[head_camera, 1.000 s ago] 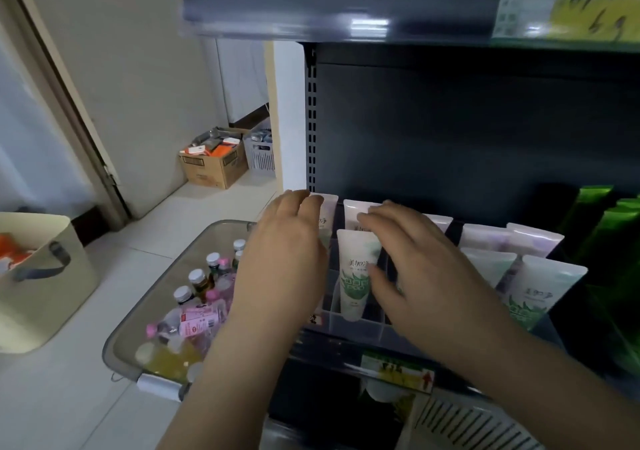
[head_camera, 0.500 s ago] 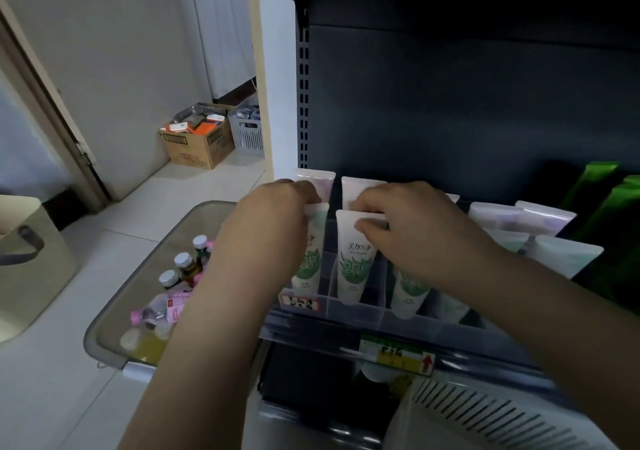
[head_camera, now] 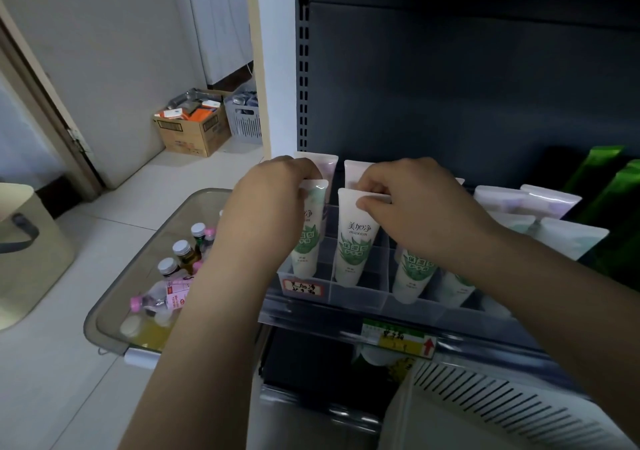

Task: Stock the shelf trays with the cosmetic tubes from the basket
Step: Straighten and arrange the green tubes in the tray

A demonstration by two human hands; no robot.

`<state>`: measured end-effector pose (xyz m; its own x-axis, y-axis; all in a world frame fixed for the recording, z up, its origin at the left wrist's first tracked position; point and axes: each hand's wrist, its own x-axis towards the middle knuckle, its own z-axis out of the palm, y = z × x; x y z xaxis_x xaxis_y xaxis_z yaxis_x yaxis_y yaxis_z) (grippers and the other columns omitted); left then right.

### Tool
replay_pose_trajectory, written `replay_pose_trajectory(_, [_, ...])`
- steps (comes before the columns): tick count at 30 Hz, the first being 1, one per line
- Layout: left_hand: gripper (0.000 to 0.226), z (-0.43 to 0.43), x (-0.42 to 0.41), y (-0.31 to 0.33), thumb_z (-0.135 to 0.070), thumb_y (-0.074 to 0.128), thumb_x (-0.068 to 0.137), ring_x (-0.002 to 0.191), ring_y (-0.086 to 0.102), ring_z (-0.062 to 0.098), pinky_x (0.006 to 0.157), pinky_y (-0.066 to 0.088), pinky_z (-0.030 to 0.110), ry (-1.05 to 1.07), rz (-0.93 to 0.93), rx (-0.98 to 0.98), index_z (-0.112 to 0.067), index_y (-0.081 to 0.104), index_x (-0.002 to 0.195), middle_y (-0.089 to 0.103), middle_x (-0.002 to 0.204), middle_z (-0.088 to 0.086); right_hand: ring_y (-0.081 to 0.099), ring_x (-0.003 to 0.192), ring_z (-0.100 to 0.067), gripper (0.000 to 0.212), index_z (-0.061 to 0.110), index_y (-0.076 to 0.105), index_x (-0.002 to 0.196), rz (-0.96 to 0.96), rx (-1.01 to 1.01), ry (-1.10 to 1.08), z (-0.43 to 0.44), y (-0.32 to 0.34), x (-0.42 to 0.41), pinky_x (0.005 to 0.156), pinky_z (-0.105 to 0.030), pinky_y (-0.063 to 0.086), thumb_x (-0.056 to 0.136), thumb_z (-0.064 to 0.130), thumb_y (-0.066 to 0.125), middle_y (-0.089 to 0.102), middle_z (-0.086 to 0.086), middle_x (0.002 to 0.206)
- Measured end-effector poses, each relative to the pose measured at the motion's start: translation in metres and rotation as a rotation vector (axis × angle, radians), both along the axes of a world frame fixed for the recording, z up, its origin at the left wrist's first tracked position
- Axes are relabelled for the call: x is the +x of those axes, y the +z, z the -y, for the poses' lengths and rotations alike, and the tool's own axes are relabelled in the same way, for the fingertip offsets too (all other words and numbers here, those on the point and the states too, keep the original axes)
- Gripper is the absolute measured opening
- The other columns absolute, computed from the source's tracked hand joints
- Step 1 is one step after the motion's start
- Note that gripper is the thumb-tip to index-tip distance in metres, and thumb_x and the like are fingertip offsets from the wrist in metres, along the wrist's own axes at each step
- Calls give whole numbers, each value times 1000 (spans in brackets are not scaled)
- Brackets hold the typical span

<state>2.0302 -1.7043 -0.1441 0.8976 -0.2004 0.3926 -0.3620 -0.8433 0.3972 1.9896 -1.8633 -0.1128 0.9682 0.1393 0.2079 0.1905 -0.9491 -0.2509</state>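
A clear divided shelf tray [head_camera: 356,295] holds several white cosmetic tubes with green leaf print, standing cap down. My left hand [head_camera: 266,214] pinches the flat top of the leftmost front tube [head_camera: 306,241]. My right hand [head_camera: 415,207] pinches the top edge of the second front tube [head_camera: 355,241]. More white tubes [head_camera: 415,273] stand to the right under my right forearm, and pale lilac tubes [head_camera: 550,200] fill the back row. A white slatted basket [head_camera: 502,415] shows at the lower right.
A grey plastic bin [head_camera: 114,311] with small bottles sits on the floor to the left of the shelf. A beige bucket [head_camera: 24,252] stands at far left. A cardboard box [head_camera: 192,131] and a grey crate [head_camera: 244,117] are by the wall. Green packs [head_camera: 609,186] stand at right.
The view has dropped lower and closer to the tray. Both hands stay on the tops of the two front left tubes, which now stand deeper in their slots.
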Motion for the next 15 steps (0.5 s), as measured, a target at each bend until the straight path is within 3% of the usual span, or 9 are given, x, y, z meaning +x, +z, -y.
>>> replay_pose_trajectory(15, [44,-1,7,-7,8,52,81,98,54,25,78,40,28,-77,59,-25,-22,69,109,63,101,5,47,79,-12,14,21,65,98,39,20,-1,-1,-5,0,68,-24,30,91,22,53,65,2,98])
